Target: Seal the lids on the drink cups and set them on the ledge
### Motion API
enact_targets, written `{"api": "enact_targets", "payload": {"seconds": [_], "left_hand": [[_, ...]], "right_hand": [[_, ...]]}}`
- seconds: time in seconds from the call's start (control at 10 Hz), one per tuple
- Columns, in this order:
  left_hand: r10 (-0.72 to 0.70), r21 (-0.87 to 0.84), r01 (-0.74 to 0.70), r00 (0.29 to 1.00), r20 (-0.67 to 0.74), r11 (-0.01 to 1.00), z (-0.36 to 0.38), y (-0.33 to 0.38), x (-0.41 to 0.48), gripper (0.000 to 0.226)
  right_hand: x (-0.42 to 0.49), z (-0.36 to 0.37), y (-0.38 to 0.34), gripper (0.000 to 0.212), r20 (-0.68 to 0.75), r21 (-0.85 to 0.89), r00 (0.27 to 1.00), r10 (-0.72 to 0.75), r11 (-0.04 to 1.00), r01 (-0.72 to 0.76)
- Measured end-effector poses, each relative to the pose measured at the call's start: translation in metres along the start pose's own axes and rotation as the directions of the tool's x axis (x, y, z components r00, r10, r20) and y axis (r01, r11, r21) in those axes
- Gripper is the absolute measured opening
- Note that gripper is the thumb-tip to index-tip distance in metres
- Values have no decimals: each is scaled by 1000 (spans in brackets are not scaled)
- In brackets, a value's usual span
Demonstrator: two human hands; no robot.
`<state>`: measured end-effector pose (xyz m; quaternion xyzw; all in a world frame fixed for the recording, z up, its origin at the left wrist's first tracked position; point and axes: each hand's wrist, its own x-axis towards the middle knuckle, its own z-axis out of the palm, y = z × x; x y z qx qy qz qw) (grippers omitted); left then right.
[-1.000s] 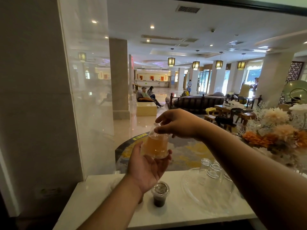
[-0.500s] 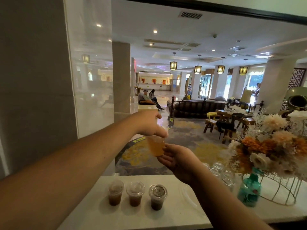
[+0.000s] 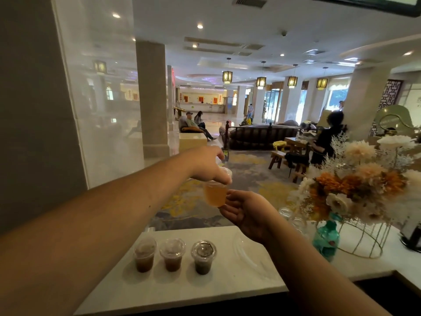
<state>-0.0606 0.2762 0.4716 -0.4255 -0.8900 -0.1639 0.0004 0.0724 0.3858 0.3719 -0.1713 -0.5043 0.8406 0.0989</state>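
On the ledge (image 3: 227,290), toward its near left, three lidded cups stand in a row parallel to the near edge: left cup (image 3: 145,254), middle cup (image 3: 172,253), dark cup (image 3: 203,256). These look finished, sealed and set down. To the right, near the far edge, some clear glasses (image 3: 293,218) sit beside a teal vase (image 3: 326,239) of flowers; whether they belong to the task I cannot tell.

Above and beyond the far edge, a fourth cup (image 3: 214,194) of amber drink is held in the air. The right hand (image 3: 248,210) supports it from the side and below, fingers curled loosely against its wall. The left hand (image 3: 208,165) comes over the top, fingertips pinched down on the clear lid (image 3: 224,173) at the rim.

By my reading the lid is being pressed on and is not yet confirmed sealed. That cup must then join the row, where space remains right of the dark cup.
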Motion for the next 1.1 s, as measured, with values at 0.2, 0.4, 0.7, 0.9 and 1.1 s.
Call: {"api": "enact_targets", "payload": {"seconds": [0.2, 0.4, 0.7, 0.9, 1.1], "left_hand": [[41, -7, -41, 996, 81, 999, 81, 15, 19, 92], [33, 10, -36, 982, 185, 999, 175, 17, 42, 90], [0, 38, -10, 971, 241, 999, 274, -21, 50, 80], [-30, -24, 36, 976, 216, 999, 301, -41, 46, 74], [-4, -37, 11, 984, 180, 999, 308, -40, 46, 82]], "right_hand": [[16, -59, 32, 27, -128, -52, 990, 66, 996, -73], [47, -115, 90, 32, -234, -118, 961, 150, 976, -181], [86, -153, 157, 32, -211, -269, 964, 160, 939, -215], [103, -158, 177, 44, -178, -335, 975, 132, 924, -187], [104, -160, 176, 31, -180, -410, 979, 93, 898, -161]]}}
